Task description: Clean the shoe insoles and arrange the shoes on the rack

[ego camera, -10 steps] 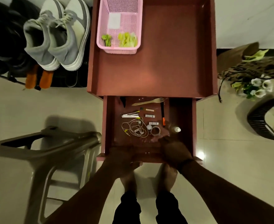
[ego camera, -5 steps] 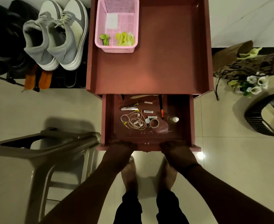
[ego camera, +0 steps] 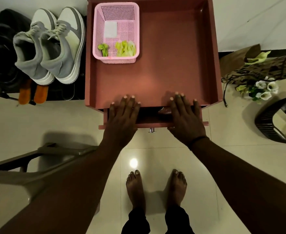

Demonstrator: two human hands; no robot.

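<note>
My left hand and right hand lie flat, fingers straight, holding nothing, across the nearly shut drawer and the cabinet edge. The grey shoes sit on the rack to the left, orange insoles just below them.

Glossy cream tile floor, reddish-brown cabinet, grey plastic stool at left.
</note>
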